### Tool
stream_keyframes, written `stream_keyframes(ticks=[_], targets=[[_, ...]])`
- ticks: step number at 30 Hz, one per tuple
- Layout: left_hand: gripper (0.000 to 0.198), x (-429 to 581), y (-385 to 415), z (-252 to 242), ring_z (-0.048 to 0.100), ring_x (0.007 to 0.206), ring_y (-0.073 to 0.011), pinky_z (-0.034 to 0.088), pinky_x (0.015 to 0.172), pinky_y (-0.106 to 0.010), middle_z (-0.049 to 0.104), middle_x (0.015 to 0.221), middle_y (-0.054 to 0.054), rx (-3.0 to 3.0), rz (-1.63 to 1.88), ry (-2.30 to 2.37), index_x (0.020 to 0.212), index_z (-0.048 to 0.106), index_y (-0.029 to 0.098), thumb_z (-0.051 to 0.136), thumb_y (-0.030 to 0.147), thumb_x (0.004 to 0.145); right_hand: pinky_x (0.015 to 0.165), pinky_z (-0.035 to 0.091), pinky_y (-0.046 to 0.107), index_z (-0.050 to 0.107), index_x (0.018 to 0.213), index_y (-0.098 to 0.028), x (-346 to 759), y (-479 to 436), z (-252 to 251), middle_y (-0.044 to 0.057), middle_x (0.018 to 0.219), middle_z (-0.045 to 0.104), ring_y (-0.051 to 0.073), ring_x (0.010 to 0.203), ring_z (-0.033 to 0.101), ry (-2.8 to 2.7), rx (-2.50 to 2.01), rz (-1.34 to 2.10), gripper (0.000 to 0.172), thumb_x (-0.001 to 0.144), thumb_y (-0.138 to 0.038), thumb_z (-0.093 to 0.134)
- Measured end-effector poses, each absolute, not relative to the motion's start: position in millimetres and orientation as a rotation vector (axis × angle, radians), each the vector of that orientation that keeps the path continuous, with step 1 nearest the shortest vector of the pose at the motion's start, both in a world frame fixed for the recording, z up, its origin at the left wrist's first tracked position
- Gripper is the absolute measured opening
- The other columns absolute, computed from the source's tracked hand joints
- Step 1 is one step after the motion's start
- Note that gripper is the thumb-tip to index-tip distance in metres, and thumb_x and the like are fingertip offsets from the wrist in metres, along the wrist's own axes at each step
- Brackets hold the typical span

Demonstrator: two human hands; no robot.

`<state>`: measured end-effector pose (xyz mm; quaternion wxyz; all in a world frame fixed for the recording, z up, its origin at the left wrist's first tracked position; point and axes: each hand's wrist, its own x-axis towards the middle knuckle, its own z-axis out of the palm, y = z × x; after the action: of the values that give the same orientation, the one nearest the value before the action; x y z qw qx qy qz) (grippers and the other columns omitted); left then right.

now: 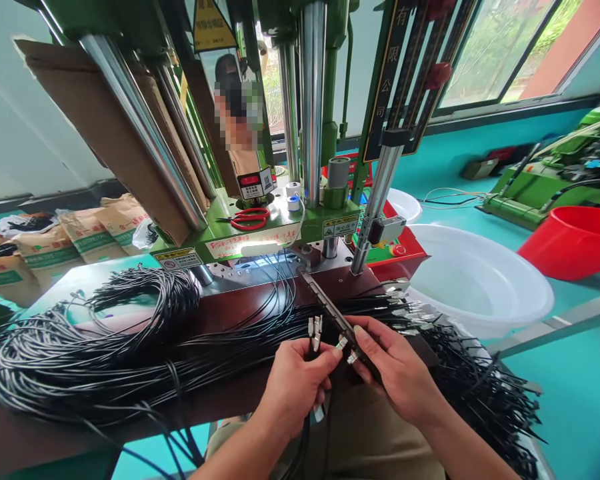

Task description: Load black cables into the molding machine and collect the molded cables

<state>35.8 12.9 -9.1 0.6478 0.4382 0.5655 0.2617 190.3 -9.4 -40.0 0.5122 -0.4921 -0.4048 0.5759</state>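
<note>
My left hand (300, 377) is closed around several black cables whose silvery metal plug ends (315, 330) stick up above the fingers. Between its thumb and forefinger, one metal connector (341, 343) points toward a long dark metal bar (330, 305). My right hand (400, 370) grips the near end of that bar, which slants away toward the machine's lower plate (250, 270). Another small connector (352, 357) shows at the bar's edge by the right fingers. Thin cables (280, 287) run out from under the press.
A green press (280, 223) with steel columns stands ahead, red-handled pliers (250, 217) on its ledge. Bundled black cables (145, 360) cover the brown table on the left; cable ends (480, 380) pile up at right. A white tub (480, 273) and red bucket (575, 243) stand beyond.
</note>
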Motion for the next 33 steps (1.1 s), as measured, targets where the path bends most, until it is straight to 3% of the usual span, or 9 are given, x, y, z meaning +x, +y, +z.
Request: stream_keyframes(ticks=[9, 15, 22, 25, 29, 31, 33], targets=[[0.030, 35, 15, -9, 0.035, 0.030, -0.0047, 0.023, 0.030, -0.016, 0.049, 0.045, 0.005, 1.005, 0.583, 1.260, 0.076, 0.060, 0.016, 0.067, 0.044, 0.071, 0.035, 0.029, 0.017, 0.056, 0.121, -0.021, 190, -11, -38, -0.003, 0.060, 0.052, 0.008, 0.045, 0.040, -1.058, -1.238, 1.377, 0.044, 0.089, -0.051, 0.051], [0.026, 37, 14, -10, 0.033, 0.030, -0.0041, 0.023, 0.030, -0.016, 0.047, 0.043, 0.006, 1.006, 0.597, 1.261, 0.072, 0.058, 0.017, 0.066, 0.042, 0.072, 0.036, 0.032, 0.017, 0.054, 0.124, -0.023, 188, -15, -40, -0.006, 0.052, 0.044, 0.010, 0.046, 0.042, -1.103, -1.313, 1.322, 0.048, 0.087, -0.053, 0.052], [0.026, 36, 12, -14, 0.032, 0.029, -0.0047, 0.020, 0.029, -0.016, 0.046, 0.041, 0.006, 0.987, 0.629, 1.252, 0.072, 0.057, 0.016, 0.066, 0.041, 0.072, 0.034, 0.030, 0.017, 0.054, 0.124, -0.022, 185, -14, -41, -0.007, 0.048, 0.042, 0.009, 0.041, 0.038, -1.108, -1.295, 1.319, 0.046, 0.088, -0.052, 0.053], [0.033, 32, 13, -14, 0.039, 0.034, -0.0056, 0.027, 0.031, -0.017, 0.049, 0.047, 0.005, 0.985, 0.657, 1.155, 0.076, 0.060, 0.014, 0.068, 0.045, 0.070, 0.036, 0.032, 0.018, 0.056, 0.122, -0.022, 188, -14, -38, -0.006, 0.051, 0.045, 0.009, 0.044, 0.039, -1.052, -1.246, 1.353, 0.046, 0.087, -0.051, 0.054], [0.039, 26, 14, -10, 0.050, 0.050, -0.0073, 0.044, 0.046, -0.020, 0.052, 0.063, 0.003, 0.900, 0.854, 1.029, 0.090, 0.063, 0.013, 0.070, 0.046, 0.070, 0.034, 0.026, 0.016, 0.057, 0.121, -0.023, 196, -16, -34, -0.003, 0.063, 0.052, 0.008, 0.046, 0.038, -0.901, -1.182, 1.408, 0.045, 0.085, -0.049, 0.059], [0.041, 25, 14, -8, 0.050, 0.050, -0.0068, 0.042, 0.044, -0.019, 0.052, 0.064, 0.003, 0.895, 0.891, 1.029, 0.096, 0.063, 0.013, 0.070, 0.045, 0.071, 0.033, 0.023, 0.016, 0.058, 0.119, -0.023, 198, -17, -33, -0.001, 0.068, 0.055, 0.008, 0.045, 0.037, -0.876, -1.179, 1.402, 0.045, 0.083, -0.050, 0.060], [0.041, 25, 13, -6, 0.044, 0.041, -0.0054, 0.032, 0.035, -0.016, 0.051, 0.060, 0.005, 0.924, 0.867, 1.040, 0.098, 0.061, 0.015, 0.068, 0.046, 0.073, 0.032, 0.024, 0.016, 0.060, 0.117, -0.022, 198, -17, -32, 0.001, 0.073, 0.057, 0.007, 0.045, 0.038, -0.873, -1.196, 1.390, 0.045, 0.083, -0.051, 0.060]])
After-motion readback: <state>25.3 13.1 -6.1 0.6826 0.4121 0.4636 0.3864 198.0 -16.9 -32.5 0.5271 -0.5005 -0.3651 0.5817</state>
